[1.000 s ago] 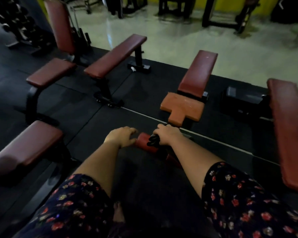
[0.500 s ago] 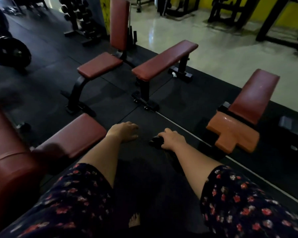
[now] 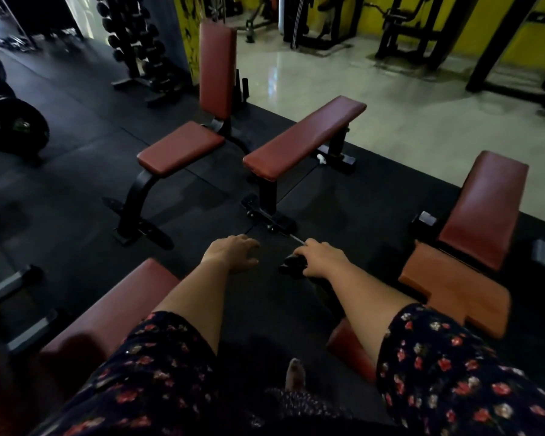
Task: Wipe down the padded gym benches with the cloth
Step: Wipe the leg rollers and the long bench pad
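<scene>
Right hand (image 3: 323, 259) is out fwd, knuckles up, fingers curled round a bunched black cloth (image 3: 293, 264); the cloth sticks out on the thumb side. Cloth is held over the black rubber floor mat (image 3: 76, 184), btwn the near maroon padded bench (image 3: 123, 313) at lower left and the incline maroon bench w/ orange seat pad (image 3: 482, 212) at right, touching neither. Left hand (image 3: 230, 253) is near it but apart, palm down, fingers spread & loosely bent, holding nothing. Both forearms bare; dark floral sleeves (image 3: 158, 372) fill the bottom of the view. A maroon pad edge (image 3: 346, 344) shows under the right forearm; can't tell which bench it belongs to. Beyond the hands: a flat maroon padded bench on black legs (image 3: 302, 140) at centre, and left of it a maroon bench w/ upright backrest (image 3: 183, 149). Bkgd: dumbbell rack (image 3: 136, 42) top left, black weight plate (image 3: 13, 121) at left edge, pale glossy floor (image 3: 390, 105) w/ dark machines (image 3: 403, 33) by a yellow wall (image 3: 460, 45). Bare toes (image 3: 296, 376) show low centre on the mat.
</scene>
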Action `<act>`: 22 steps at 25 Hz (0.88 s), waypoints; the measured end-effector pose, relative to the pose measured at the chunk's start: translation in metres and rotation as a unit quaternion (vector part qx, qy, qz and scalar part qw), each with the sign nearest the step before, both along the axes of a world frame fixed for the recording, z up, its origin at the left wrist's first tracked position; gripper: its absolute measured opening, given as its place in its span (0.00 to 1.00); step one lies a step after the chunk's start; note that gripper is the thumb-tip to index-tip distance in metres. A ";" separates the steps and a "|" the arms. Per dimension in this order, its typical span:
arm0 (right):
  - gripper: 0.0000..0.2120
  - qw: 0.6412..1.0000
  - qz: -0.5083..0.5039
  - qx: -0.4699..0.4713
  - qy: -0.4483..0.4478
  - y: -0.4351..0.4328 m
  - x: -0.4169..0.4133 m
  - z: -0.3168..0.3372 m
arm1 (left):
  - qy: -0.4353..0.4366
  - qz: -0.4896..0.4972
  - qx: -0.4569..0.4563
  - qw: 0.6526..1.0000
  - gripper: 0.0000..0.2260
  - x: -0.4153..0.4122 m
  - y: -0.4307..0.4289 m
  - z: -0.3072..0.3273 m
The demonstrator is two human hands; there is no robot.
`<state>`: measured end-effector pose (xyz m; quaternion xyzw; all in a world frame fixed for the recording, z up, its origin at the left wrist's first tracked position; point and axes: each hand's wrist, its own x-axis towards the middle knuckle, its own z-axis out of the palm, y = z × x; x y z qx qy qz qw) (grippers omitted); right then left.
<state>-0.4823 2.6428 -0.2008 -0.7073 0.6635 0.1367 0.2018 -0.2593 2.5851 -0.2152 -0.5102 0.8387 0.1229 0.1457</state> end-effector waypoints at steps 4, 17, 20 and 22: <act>0.26 1.000 -0.002 -0.010 0.017 -0.088 -0.037 0.015 | -0.002 0.008 -0.001 1.000 0.25 -0.033 -0.080 0.009; 0.20 0.999 -0.037 0.000 0.039 -0.258 -0.124 0.009 | 0.017 -0.066 0.040 0.997 0.23 -0.151 -0.276 0.012; 0.18 0.996 -0.077 -0.014 0.045 -0.314 -0.152 0.008 | 0.024 -0.098 0.041 0.994 0.24 -0.178 -0.344 0.004; 0.19 0.991 -0.130 -0.015 0.030 -0.352 -0.171 0.011 | 0.032 -0.132 0.058 0.989 0.23 -0.200 -0.392 0.003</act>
